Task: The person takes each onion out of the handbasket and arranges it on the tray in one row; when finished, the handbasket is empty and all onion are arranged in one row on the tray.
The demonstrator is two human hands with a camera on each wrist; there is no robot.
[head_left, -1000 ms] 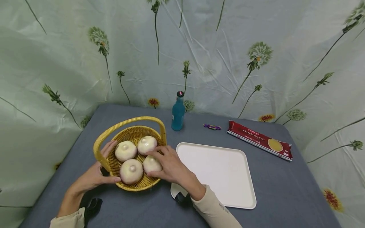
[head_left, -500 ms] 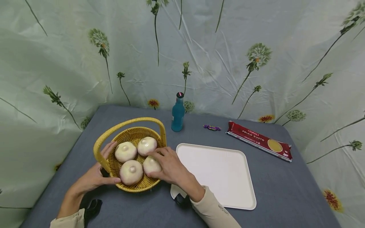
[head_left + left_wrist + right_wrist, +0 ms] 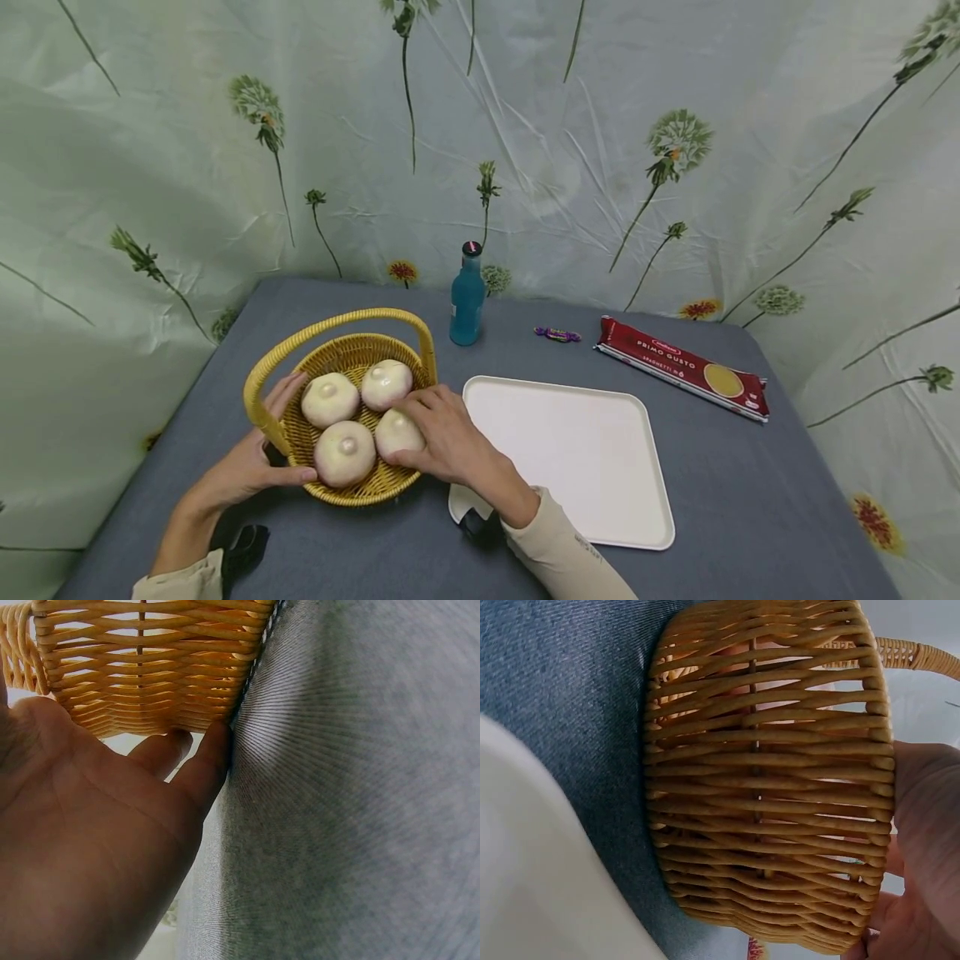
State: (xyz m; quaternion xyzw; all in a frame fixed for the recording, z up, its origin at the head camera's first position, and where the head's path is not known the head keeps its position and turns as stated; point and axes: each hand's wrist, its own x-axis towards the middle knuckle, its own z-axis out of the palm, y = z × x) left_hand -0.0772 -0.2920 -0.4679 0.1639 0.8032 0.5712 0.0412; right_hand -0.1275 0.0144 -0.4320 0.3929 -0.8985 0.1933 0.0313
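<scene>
A yellow wicker basket [image 3: 352,354] with a hoop handle stands on the grey table and holds several white round buns. My right hand [image 3: 423,425] reaches in over the right rim, its fingers and thumb curled round the near-right bun [image 3: 390,435]. My left hand [image 3: 258,454] holds the basket's left side, with the thumb along the front rim and the fingers on the outer wall. In the left wrist view the fingertips [image 3: 214,750] touch the basket [image 3: 150,667] at its base. The right wrist view shows the basket's woven wall [image 3: 769,780] from outside; the bun is hidden there.
A white tray [image 3: 585,500] lies right of the basket, close to my right forearm. A blue bottle [image 3: 467,296] stands behind the basket. A wrapped sweet [image 3: 557,334] and a red spaghetti packet [image 3: 682,367] lie at the back right. Flowered cloth hangs around the table.
My right hand's fingers have shifted slightly on the near-right bun. The basket and my left hand have stayed put.
</scene>
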